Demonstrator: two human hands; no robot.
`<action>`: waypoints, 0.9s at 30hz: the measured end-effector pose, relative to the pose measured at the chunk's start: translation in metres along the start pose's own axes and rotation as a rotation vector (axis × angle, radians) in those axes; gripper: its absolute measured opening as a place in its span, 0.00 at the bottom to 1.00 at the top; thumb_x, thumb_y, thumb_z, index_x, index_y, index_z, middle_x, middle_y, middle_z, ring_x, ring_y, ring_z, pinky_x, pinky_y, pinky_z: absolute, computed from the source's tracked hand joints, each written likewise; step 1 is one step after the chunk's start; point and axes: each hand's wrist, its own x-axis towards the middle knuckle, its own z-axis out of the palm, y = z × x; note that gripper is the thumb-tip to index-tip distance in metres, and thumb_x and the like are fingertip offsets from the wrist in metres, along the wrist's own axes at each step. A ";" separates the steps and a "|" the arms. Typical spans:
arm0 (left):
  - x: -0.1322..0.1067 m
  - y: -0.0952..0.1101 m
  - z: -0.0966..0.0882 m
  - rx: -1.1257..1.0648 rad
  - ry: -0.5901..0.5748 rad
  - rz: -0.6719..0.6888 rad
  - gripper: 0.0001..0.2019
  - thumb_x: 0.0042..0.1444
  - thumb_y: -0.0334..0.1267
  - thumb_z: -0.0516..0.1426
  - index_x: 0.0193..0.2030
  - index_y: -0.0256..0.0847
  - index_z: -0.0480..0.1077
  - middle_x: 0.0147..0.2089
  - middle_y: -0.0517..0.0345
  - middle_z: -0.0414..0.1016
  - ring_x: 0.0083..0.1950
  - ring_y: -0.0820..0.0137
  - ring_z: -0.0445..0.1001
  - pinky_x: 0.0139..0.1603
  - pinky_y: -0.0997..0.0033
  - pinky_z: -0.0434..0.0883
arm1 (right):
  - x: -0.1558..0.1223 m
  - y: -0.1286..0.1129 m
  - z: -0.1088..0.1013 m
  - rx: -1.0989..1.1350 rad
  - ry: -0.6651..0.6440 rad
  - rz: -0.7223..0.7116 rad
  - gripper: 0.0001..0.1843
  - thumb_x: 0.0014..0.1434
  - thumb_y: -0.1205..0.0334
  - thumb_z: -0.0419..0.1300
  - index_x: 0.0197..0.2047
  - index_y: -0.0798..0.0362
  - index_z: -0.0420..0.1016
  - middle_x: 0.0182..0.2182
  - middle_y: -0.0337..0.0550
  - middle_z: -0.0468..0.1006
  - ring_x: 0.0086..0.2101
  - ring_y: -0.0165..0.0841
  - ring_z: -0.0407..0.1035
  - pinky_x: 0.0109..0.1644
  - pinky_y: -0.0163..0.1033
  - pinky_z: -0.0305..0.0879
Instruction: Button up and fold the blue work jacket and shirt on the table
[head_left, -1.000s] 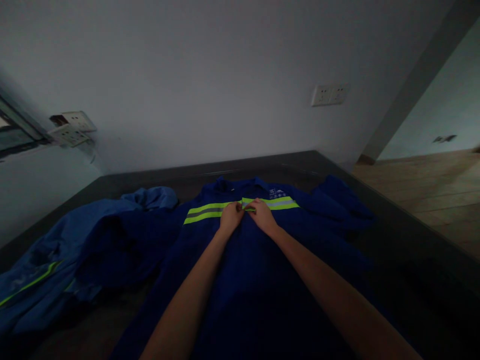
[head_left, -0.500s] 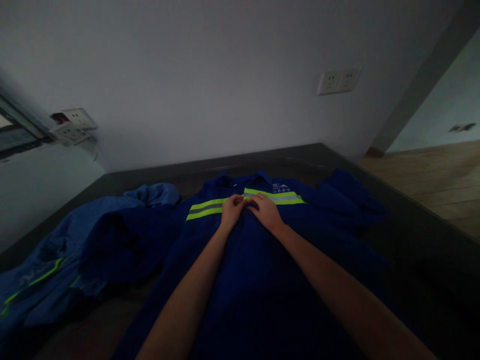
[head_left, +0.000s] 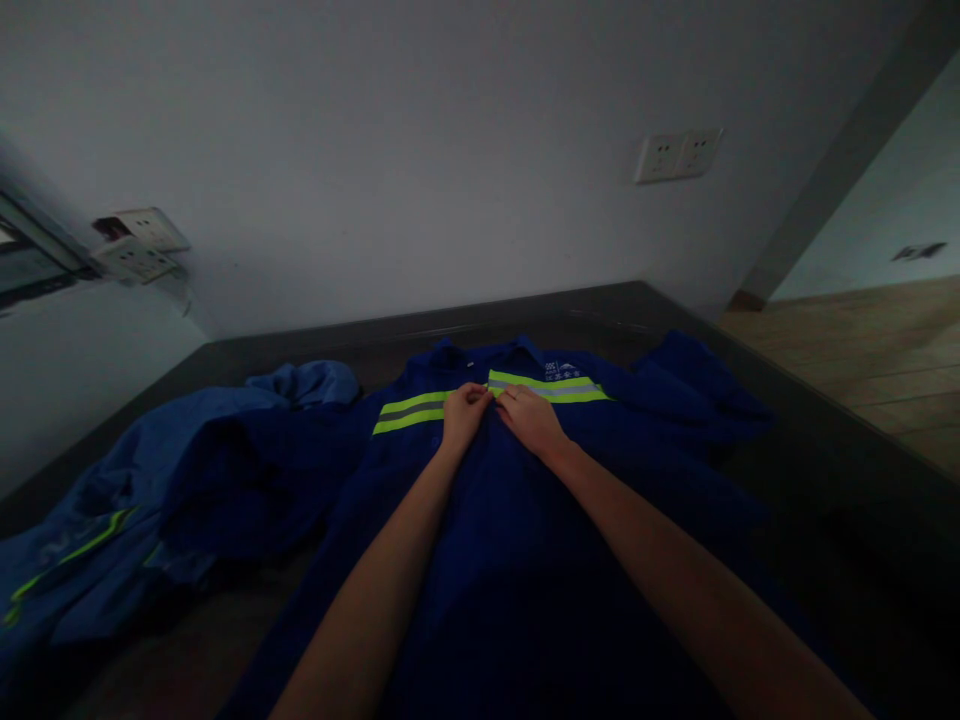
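A dark blue work jacket with yellow-green and grey reflective bands lies spread out, its collar away from me and white print on the chest at right. My left hand pinches the front edge of the jacket at the chest band. Close beside it, my right hand has its fingers closed on the other side of the same front opening. The fingertips of both hands nearly meet. Whatever small part of the placket sits between them is hidden by the fingers.
A lighter blue garment with a yellow-green stripe lies crumpled at the left, partly under the jacket's sleeve. The dark tabletop meets a pale wall with sockets. Wooden floor shows beyond the table's right edge.
The view has shifted very slightly. Both hands stay at the jacket's front opening, with the right fingers drawn a little closer together.
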 end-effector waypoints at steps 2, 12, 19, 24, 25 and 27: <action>0.000 -0.001 0.001 0.007 0.004 0.009 0.04 0.53 0.33 0.58 0.34 0.35 0.72 0.34 0.53 0.79 0.36 0.68 0.77 0.37 0.72 0.72 | 0.000 0.000 0.001 -0.014 -0.002 0.005 0.14 0.65 0.65 0.48 0.47 0.55 0.74 0.45 0.52 0.74 0.47 0.40 0.66 0.49 0.42 0.64; 0.000 -0.007 0.009 0.078 0.063 0.075 0.00 0.53 0.30 0.58 0.32 0.37 0.70 0.32 0.55 0.77 0.34 0.69 0.76 0.38 0.71 0.69 | 0.002 -0.005 0.007 -0.115 0.027 0.025 0.14 0.65 0.66 0.48 0.42 0.56 0.74 0.41 0.51 0.76 0.44 0.39 0.67 0.45 0.39 0.63; -0.002 -0.006 0.009 0.088 0.085 0.105 0.01 0.54 0.30 0.58 0.32 0.37 0.69 0.32 0.56 0.76 0.34 0.69 0.75 0.37 0.72 0.69 | 0.001 -0.005 0.007 -0.154 0.085 0.030 0.13 0.65 0.67 0.48 0.40 0.57 0.75 0.39 0.51 0.77 0.42 0.39 0.68 0.41 0.39 0.62; -0.003 -0.005 0.009 0.091 0.102 0.117 0.01 0.53 0.30 0.58 0.32 0.37 0.70 0.31 0.55 0.76 0.33 0.69 0.75 0.37 0.72 0.68 | 0.001 -0.004 0.009 -0.156 0.122 0.017 0.14 0.65 0.68 0.48 0.38 0.58 0.76 0.38 0.51 0.77 0.40 0.39 0.69 0.40 0.40 0.62; -0.003 -0.005 0.009 0.092 0.106 0.122 0.01 0.53 0.30 0.58 0.32 0.37 0.70 0.31 0.55 0.76 0.34 0.69 0.75 0.37 0.72 0.68 | 0.001 -0.004 0.009 -0.153 0.127 0.008 0.14 0.64 0.69 0.49 0.38 0.58 0.76 0.38 0.51 0.77 0.40 0.39 0.69 0.40 0.40 0.62; -0.004 -0.006 0.009 0.093 0.113 0.130 0.01 0.54 0.30 0.58 0.32 0.37 0.70 0.32 0.55 0.77 0.34 0.68 0.75 0.37 0.71 0.68 | 0.001 -0.003 0.010 -0.143 0.134 -0.021 0.13 0.64 0.69 0.49 0.37 0.58 0.76 0.37 0.51 0.77 0.40 0.39 0.70 0.41 0.40 0.63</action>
